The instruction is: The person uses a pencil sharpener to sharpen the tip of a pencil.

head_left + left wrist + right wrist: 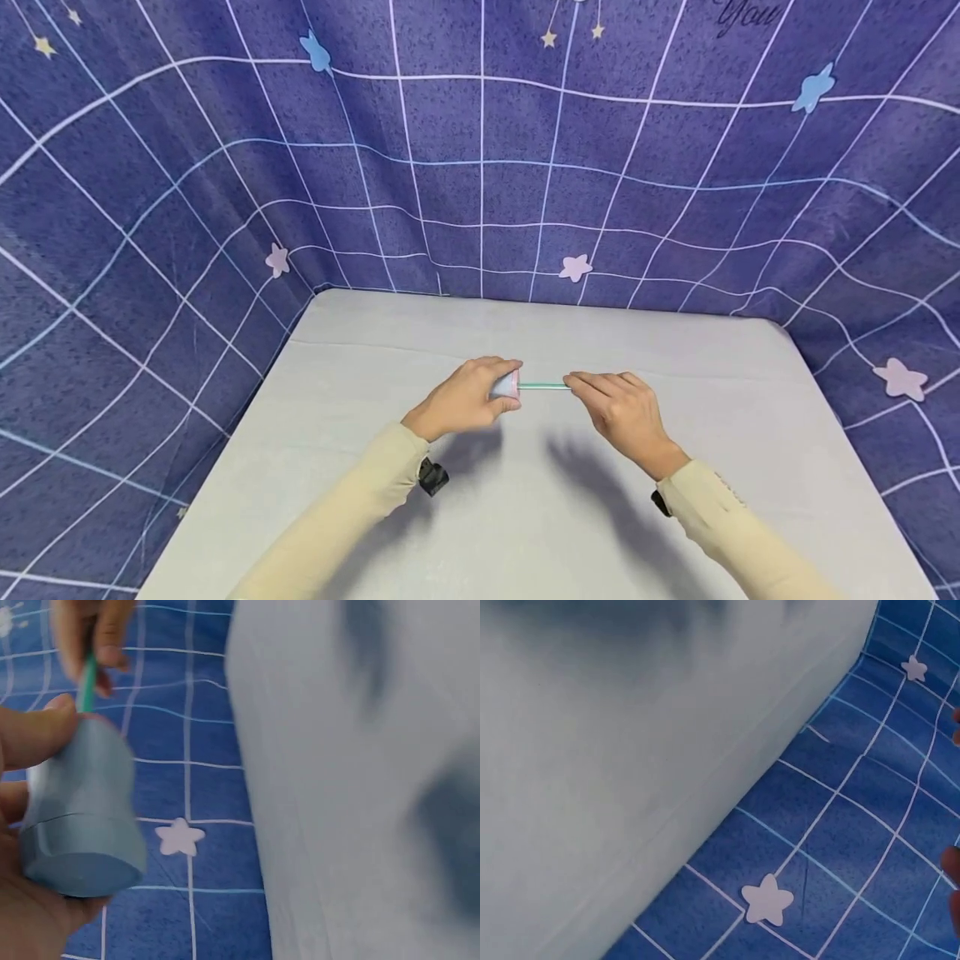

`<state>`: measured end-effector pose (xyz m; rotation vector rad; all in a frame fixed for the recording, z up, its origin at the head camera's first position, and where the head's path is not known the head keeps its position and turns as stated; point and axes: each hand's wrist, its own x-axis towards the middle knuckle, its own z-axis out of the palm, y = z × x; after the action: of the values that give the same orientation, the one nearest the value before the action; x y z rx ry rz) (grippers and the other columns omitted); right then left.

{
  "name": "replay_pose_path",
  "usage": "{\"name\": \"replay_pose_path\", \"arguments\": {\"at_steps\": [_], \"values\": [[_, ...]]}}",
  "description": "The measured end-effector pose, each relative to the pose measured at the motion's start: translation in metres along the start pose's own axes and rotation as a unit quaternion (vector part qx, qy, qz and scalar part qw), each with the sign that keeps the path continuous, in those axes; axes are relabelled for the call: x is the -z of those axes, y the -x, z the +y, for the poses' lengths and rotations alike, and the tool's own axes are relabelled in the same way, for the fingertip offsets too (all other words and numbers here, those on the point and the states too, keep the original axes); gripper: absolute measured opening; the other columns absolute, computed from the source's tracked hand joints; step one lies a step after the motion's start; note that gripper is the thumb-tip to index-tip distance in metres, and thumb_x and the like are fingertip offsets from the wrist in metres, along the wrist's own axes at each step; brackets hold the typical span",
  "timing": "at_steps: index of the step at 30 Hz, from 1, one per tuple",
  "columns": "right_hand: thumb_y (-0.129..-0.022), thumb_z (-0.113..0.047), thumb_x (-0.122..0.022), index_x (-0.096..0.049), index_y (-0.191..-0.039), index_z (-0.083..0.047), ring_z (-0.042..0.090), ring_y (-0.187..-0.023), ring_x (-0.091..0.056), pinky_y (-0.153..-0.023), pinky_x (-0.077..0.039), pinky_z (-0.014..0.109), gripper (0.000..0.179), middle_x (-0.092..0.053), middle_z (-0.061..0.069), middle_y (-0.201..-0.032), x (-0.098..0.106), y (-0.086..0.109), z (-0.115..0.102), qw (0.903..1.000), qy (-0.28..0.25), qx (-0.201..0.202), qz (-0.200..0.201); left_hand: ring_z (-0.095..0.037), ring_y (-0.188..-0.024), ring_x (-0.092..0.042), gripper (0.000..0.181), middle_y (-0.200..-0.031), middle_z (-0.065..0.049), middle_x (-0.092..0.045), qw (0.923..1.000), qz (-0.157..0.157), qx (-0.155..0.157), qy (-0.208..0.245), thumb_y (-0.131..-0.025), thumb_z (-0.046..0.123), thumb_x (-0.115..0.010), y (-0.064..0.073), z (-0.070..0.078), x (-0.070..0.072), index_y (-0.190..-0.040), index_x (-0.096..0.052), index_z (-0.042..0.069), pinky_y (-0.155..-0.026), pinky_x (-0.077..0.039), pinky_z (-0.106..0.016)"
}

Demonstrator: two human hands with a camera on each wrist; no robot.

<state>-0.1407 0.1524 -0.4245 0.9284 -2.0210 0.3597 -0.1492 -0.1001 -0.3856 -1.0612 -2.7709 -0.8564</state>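
Sleeves (330, 517) first, cream ones, one reaching in on each side of the pale blue container (505, 386), with a black gadget (433, 477) at the left wrist. Container's on its side, pink rim facing right, and going by the shadows I'd say it's off the table. Left hand (467, 396) is wrapped round its body. Right hand (622, 412) is just right of it, pinching the outer end of a green stick (543, 387) that runs to the container's mouth. Looks to me like the step here is working the stick at that mouth, can't tell if it's going in or out. Next move probably calls for a steady left grip and a straight push or pull in line with the container. White table (675, 350) under the container, then a purple-blue grid curtain (480, 192) well behind it, pale star (575, 267) off to the container's right
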Motion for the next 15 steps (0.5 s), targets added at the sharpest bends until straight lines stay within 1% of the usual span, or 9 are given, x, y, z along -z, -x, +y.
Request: {"name": "replay_pose_path", "arguments": {"at_steps": [2, 5, 7, 9, 12, 15], "values": [[-0.102, -0.021, -0.043, -0.074, -0.1, -0.013, 0.016, -0.069, -0.068, -0.053, -0.048, 0.029, 0.031, -0.074, -0.001, -0.091, -0.001, 0.0, -0.001, 0.9998, -0.006, 0.007, 0.018, -0.018, -0.092, -0.061, 0.049, -0.113, -0.012, -0.066, 0.9992, -0.02, 0.02, 0.03, -0.083, 0.019, -0.072, 0.001, 0.003, 0.007, -0.126, -0.058, -0.002, -0.083, -0.051, -0.031], [-0.102, -0.021, -0.043, -0.074, -0.099, -0.014, 0.014, -0.064, -0.066, -0.05, -0.047, 0.027, 0.031, -0.073, -0.002, -0.089, -0.002, 0.001, -0.004, 0.9995, -0.012, 0.013, 0.025, -0.013, -0.085, -0.058, 0.052, -0.111, -0.009, -0.066, 0.9965, -0.045, 0.046, 0.054, -0.081, 0.021, -0.075, 0.003, 0.005, 0.016, -0.126, -0.059, 0.001, -0.077, -0.049, -0.027], [-0.101, -0.02, -0.046, -0.074, -0.098, -0.013, 0.013, -0.061, -0.065, -0.048, -0.046, 0.026, 0.029, -0.073, -0.002, -0.087, -0.002, 0.001, -0.007, 0.9992, -0.015, 0.016, 0.034, -0.013, -0.084, -0.057, 0.056, -0.111, -0.008, -0.066, 0.9958, -0.06, 0.05, 0.048, -0.078, 0.022, -0.078, 0.003, 0.006, 0.02, -0.127, -0.059, 0.001, -0.078, -0.049, -0.027], [-0.1, -0.021, -0.048, -0.074, -0.098, -0.013, 0.013, -0.06, -0.065, -0.047, -0.046, 0.025, 0.027, -0.073, -0.002, -0.086, -0.002, 0.001, -0.008, 0.9987, -0.019, 0.016, 0.043, -0.012, -0.085, -0.057, 0.06, -0.112, -0.008, -0.066, 0.9953, -0.077, 0.047, 0.036, -0.077, 0.022, -0.079, 0.002, 0.007, 0.021, -0.129, -0.057, 0.001, -0.081, -0.049, -0.028], [-0.1, -0.02, -0.048, -0.074, -0.098, -0.012, 0.013, -0.06, -0.065, -0.047, -0.046, 0.026, 0.027, -0.073, -0.002, -0.085, -0.001, 0.001, -0.01, 0.9982, -0.021, 0.018, 0.053, -0.012, -0.084, -0.057, 0.061, -0.107, -0.005, -0.065, 0.994, -0.1, 0.04, 0.016, -0.078, 0.021, -0.078, 0.001, 0.008, 0.02, -0.13, -0.054, 0.001, -0.081, -0.049, -0.03], [-0.1, -0.018, -0.048, -0.074, -0.098, -0.012, 0.013, -0.06, -0.065, -0.047, -0.046, 0.025, 0.027, -0.073, -0.002, -0.085, 0.0, 0.003, -0.01, 0.9983, -0.014, 0.024, 0.051, -0.011, -0.082, -0.056, 0.06, -0.1, -0.002, -0.063, 0.9914, -0.122, 0.045, 0.012, -0.079, 0.022, -0.078, 0.002, 0.01, 0.02, -0.129, -0.053, 0.002, -0.078, -0.049, -0.028]]}}
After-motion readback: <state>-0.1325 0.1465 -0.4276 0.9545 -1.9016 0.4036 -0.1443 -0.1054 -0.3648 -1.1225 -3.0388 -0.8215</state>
